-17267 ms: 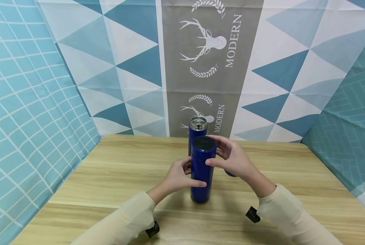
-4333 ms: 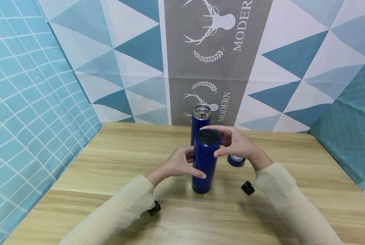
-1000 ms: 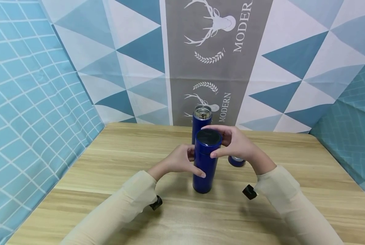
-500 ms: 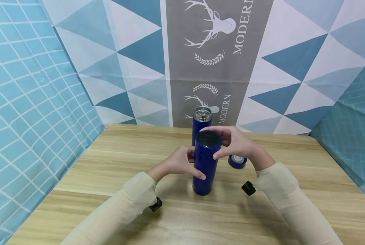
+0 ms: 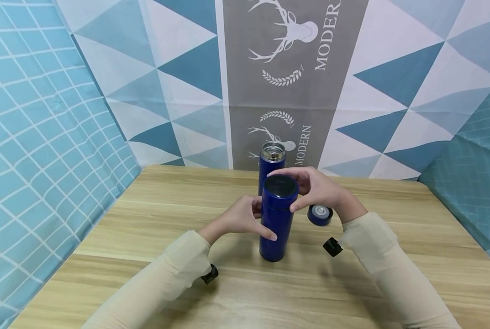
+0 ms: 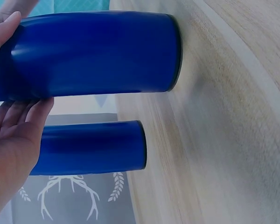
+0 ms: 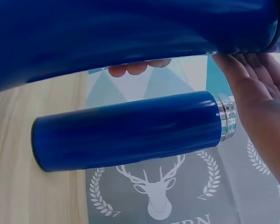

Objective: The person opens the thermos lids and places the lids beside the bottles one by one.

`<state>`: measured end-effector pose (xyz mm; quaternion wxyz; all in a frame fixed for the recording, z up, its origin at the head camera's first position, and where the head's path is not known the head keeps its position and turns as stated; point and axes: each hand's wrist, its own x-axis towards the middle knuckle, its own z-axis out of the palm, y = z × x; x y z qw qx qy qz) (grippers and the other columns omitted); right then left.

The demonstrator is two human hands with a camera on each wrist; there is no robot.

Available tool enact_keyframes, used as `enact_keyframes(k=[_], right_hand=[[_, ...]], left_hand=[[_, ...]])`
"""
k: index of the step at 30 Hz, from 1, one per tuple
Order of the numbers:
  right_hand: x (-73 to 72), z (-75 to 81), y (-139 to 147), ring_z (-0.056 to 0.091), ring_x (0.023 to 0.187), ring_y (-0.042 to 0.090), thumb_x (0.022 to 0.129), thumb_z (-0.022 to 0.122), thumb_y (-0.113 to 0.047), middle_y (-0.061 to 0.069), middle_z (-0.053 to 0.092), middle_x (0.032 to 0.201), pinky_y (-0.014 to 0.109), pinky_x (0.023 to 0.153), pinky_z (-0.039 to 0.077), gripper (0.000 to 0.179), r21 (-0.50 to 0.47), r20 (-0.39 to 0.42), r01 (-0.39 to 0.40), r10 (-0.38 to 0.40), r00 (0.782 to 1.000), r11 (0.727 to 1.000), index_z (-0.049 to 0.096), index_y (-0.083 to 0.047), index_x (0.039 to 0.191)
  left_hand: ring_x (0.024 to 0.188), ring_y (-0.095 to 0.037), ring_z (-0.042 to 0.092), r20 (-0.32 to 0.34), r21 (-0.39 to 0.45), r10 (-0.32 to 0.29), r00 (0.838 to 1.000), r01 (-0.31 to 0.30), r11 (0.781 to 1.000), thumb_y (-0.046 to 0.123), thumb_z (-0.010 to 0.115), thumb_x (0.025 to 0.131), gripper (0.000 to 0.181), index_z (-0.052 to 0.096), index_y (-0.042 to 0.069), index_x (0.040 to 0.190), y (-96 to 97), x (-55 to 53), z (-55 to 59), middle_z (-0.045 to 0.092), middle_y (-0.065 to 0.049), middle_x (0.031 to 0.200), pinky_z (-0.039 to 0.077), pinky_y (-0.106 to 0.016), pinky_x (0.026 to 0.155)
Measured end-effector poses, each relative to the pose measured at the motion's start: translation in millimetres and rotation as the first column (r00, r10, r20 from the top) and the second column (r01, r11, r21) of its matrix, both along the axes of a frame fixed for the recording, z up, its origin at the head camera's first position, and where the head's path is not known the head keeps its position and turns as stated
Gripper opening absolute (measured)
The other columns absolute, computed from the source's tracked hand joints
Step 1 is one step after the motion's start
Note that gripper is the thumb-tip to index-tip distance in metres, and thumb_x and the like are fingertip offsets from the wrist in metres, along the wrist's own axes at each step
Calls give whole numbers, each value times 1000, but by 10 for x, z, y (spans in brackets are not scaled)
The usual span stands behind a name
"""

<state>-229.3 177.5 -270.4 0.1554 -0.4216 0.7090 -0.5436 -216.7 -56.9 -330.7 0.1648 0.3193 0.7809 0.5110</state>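
Observation:
A blue thermos flask [image 5: 275,233] with a black-topped lid [image 5: 281,186] stands upright on the table in the head view. My left hand [image 5: 242,217] grips its body from the left, the thumb across the near side. Around the lid curl the thumb and fingers of my right hand [image 5: 320,189]. Behind it is a second blue flask [image 5: 269,167], lidless, its steel threaded neck showing. In the right wrist view that second flask [image 7: 130,130] is fully visible beyond the held one. A loose lid [image 5: 320,215] lies with its inside facing up, beside my right wrist.
The wood-grain table [image 5: 166,205] ends at a patterned fabric backdrop [image 5: 286,100] just behind the second flask. Blue tiled-print cloth [image 5: 43,114] hangs along the left side. Black wrist cameras jut out below both sleeves.
Both hands stay on the same flask and lid throughout. In the last second my right wrist has turned slightly and the thumb shifted right on the lid, uncovering more of the loose lid.

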Motion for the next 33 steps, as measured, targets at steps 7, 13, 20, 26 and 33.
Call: enact_keyframes(k=[7,13,20,26,33], right_hand=[[9,-41,38,50,134,27,81,74,-5,20,43,148,30,108,45,75,-41,64,-71,73,995,997,36,-5,146],[86,-39,20,39,140,33,83,72,-5,12,37,154,27,113,39,80,-70,28,-95,97,995,993,27,-4,150],[309,-9,-72,51,132,16,83,73,-8,17,41,151,18,104,45,77,-41,-40,205,-206,978,978,33,-6,148],[525,-27,-149,46,136,26,80,76,-9,13,43,151,11,101,43,76,-46,-18,428,-429,903,903,37,-7,146],[646,-45,-273,60,122,24,77,80,-11,12,57,137,15,96,49,73,-69,-32,550,-553,833,832,45,-6,142]], left_hand=[[106,-18,69,-4,4,22,1000,-22,1000,6,86,65,60,61,3,119,15,24,7,69,-12,118,54,-27,96],[105,-18,69,-11,2,40,999,-40,999,7,87,64,60,62,3,118,20,33,3,70,-12,117,54,-28,96],[106,-18,69,-4,0,56,998,-56,998,6,87,63,61,62,3,119,14,43,8,70,-11,116,54,-27,96],[106,-18,69,-7,-12,52,999,-52,999,8,88,64,63,62,4,120,19,48,18,70,-11,118,54,-28,96],[108,-19,68,9,-1,50,999,-50,999,7,87,64,63,61,5,121,11,39,10,69,-11,119,54,-29,97]])
